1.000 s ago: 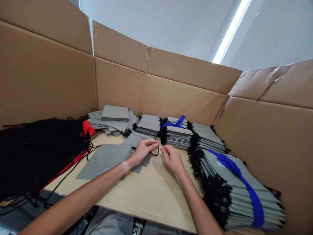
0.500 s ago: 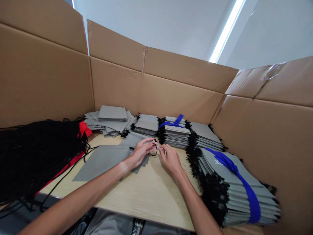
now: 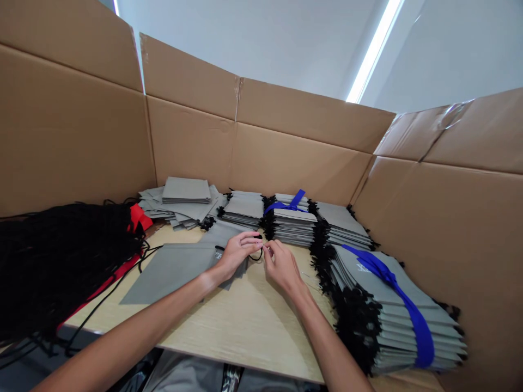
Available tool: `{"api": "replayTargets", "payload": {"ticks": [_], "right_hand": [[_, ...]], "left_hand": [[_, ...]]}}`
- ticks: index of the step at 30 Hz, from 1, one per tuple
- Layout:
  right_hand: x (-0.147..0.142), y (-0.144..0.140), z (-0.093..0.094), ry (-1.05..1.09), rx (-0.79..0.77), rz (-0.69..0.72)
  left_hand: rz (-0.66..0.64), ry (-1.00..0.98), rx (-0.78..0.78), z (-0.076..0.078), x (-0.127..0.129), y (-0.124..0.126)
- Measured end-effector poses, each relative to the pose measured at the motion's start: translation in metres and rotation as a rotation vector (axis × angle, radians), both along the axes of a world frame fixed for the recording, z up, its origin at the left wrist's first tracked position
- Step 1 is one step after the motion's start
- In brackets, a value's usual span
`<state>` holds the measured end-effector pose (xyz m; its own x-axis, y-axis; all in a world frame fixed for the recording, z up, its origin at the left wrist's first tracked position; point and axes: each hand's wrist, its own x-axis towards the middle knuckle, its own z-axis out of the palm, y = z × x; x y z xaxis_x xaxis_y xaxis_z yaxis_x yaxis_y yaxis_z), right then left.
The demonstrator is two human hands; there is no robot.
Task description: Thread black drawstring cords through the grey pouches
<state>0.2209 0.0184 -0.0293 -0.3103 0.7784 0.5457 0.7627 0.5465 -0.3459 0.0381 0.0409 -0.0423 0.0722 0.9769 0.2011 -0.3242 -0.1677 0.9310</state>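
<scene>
A white mark is printed on the top bag of the near right stack (image 3: 392, 305), beside its blue ribbon (image 3: 402, 296), but it is too small and blurred to be read; no other writing can be made out. A thin black cord (image 3: 256, 255) is pinched between the fingertips of the left hand (image 3: 235, 253) and the right hand (image 3: 281, 265), which meet over the wooden tabletop (image 3: 245, 321). The cord's loop hangs at the edge of the flat grey bag (image 3: 180, 267), which is pressed under the left hand. A mass of black cords (image 3: 57, 256) is piled at the left on a red cloth (image 3: 137, 218). Grey bag stacks (image 3: 294, 223) are lined along the cardboard wall (image 3: 294, 163). Compared with a second ago, the two hands are brought closer together, so that the fingertips now touch, and the cord loop is drawn smaller; the bag is left where it lay.
</scene>
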Motion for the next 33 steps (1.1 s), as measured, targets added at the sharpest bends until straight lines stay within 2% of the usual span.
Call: {"api": "replayTargets", "payload": {"ticks": [7, 13, 20, 25, 29, 33], "right_hand": [[-0.002, 0.000, -0.001, 0.110, -0.037, 0.019], [-0.003, -0.001, -0.001, 0.235, -0.081, 0.035], [-0.006, 0.004, -0.010, 0.287, -0.103, 0.067], [-0.007, 0.009, -0.014, 0.411, -0.228, 0.132], [-0.006, 0.013, -0.018, 0.550, -0.342, 0.191], [-0.006, 0.015, -0.020, 0.612, -0.366, 0.217]], "left_hand": [[-0.017, 0.049, 0.058, -0.003, -0.001, 0.004], [-0.049, 0.067, 0.040, -0.007, -0.004, 0.007], [-0.037, 0.118, 0.070, -0.009, -0.003, 0.008], [0.014, 0.132, 0.074, -0.007, 0.000, 0.006], [-0.011, 0.109, 0.032, -0.006, 0.000, 0.004], [-0.037, 0.103, 0.010, -0.005, -0.001, 0.002]]}}
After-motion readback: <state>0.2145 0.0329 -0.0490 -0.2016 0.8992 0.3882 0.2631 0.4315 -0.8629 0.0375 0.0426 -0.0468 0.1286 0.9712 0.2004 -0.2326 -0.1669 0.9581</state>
